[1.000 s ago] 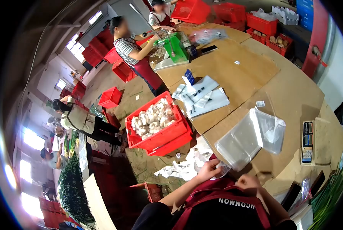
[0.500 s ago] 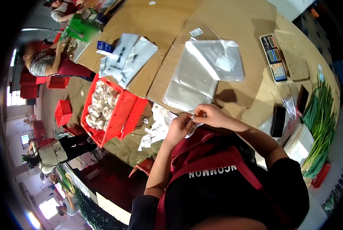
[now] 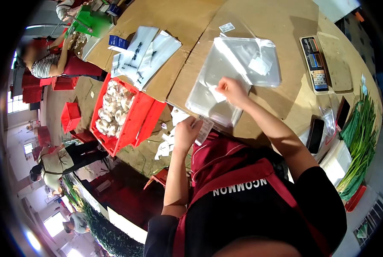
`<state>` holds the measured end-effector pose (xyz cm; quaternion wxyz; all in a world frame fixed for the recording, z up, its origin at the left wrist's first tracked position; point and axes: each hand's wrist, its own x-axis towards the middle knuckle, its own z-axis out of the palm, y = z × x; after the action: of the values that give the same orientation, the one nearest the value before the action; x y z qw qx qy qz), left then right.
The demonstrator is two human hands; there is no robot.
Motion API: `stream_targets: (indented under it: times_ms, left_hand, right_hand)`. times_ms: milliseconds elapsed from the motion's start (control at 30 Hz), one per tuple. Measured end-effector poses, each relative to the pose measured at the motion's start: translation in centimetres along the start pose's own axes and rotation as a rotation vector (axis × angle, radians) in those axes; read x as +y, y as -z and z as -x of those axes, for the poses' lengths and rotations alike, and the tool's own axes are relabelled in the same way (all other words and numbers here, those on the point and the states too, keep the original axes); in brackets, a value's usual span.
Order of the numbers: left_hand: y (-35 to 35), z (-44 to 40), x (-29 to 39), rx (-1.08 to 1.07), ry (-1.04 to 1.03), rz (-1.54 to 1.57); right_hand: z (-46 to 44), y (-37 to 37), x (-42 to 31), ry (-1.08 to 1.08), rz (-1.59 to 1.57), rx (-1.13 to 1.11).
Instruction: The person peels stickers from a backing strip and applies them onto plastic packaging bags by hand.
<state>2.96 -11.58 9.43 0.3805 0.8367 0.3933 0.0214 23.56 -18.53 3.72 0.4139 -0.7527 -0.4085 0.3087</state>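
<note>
My left hand (image 3: pixel 187 134) is closed on a strip of printed white labels (image 3: pixel 205 130) at the table's near edge, just in front of the dark red apron (image 3: pixel 217 160). Farther out, my right hand (image 3: pixel 234 91) pinches a single white label (image 3: pixel 217 94) above a stack of clear plastic bags (image 3: pixel 208 81). Whether this label touches the top bag I cannot tell. Overlapping the stack on its far right side is a second pile of clear bags (image 3: pixel 270 73), with a white label (image 3: pixel 260 65) lying on it. Another printed label (image 3: pixel 227 27) is on the cardboard beyond.
A digital scale (image 3: pixel 314 64) stands at the right, near two dark phones (image 3: pixel 315 135) and long green stalks (image 3: pixel 360 141). Printed bags (image 3: pixel 135 53) and a blue box (image 3: pixel 118 42) lie at the left. Below them is a red crate (image 3: pixel 133 122) of whitish produce. Several co-workers stand farther left.
My hands were together at the table edge and are now apart. The right has moved forward over the bags with a label; the left has shifted slightly left with the label strip.
</note>
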Motion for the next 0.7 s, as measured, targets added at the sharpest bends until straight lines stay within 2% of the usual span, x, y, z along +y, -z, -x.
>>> stream_targets:
  times_ms: [33, 67, 100, 167, 200, 233, 267, 300, 367, 400, 433, 500, 533, 567, 600, 700]
  left_hand:
    - [0.2, 0.1, -0.4, -0.018, 0.005, -0.036]
    - [0.2, 0.4, -0.3, -0.018, 0.005, -0.042]
    - [0.2, 0.8, -0.3, 0.006, 0.006, 0.022]
    - [0.3, 1.1, -0.7, 0.036, 0.006, 0.088]
    - [0.0, 1.5, -1.5, 0.028, 0.04, 0.224]
    - [-0.5, 1.7, -2.3, 0.017, 0.073, 0.36]
    - [-1.3, 1.6, -1.9, 0.104, 0.044, 0.578]
    - [-1.8, 1.5, -1.6, 0.101, 0.047, 0.582]
    - [-2.3, 0.9, -0.8, 0.18, -0.19, 0.686]
    - [-2.2, 0.7, -1.0, 0.142, -0.219, 0.641]
    - [-1.9, 0.7, -1.1, 0.14, -0.222, 0.636]
    - [-1.5, 0.5, -1.0, -0.006, -0.155, 0.577]
    - [-1.4, 0.6, -0.9, -0.006, -0.109, 0.574]
    - [-1.3, 0.7, -1.1, -0.003, -0.11, 0.576]
    - [-1.2, 0.7, -1.6, -0.013, -0.054, 0.694]
    - [-1.2, 0.6, -1.9, -0.06, 0.052, 0.878]
  right_hand:
    - [-1.2, 0.1, 1.3, 0.041, 0.245, 0.07]
    - [-2.4, 0.3, 1.7, 0.022, 0.624, 0.041]
    - [-2.4, 0.7, 2.3, 0.021, 0.778, 0.072]
    - [-1.6, 0.9, 2.4, 0.174, 0.824, 0.196]
    - [-0.7, 0.3, 2.4, 0.176, 0.825, 0.188]
    - [0.4, -0.4, 2.5, 0.339, 0.733, 0.222]
    - [1.1, -0.9, 2.8, 0.5, 0.638, 0.255]
    - [1.6, -1.0, 3.6, 0.497, 0.641, 0.251]
    - [2.5, -0.4, 4.6, 0.527, 0.584, 0.094]
    - [2.4, -0.6, 4.3, 0.438, 0.563, 0.074]
    - [2.3, -0.5, 4.2, 0.438, 0.56, 0.079]
    - [1.3, 0.0, 4.0, 0.25, 0.407, -0.095]
    - [1.0, 1.3, 4.5, 0.054, 0.133, 0.012]
    - [0.2, 2.7, 5.6, -0.108, -0.164, 0.25]
    - [-0.3, 5.1, 4.8, 0.133, -0.496, 0.568]
    - [1.1, 8.1, 0.9, 0.213, -0.336, 0.592]
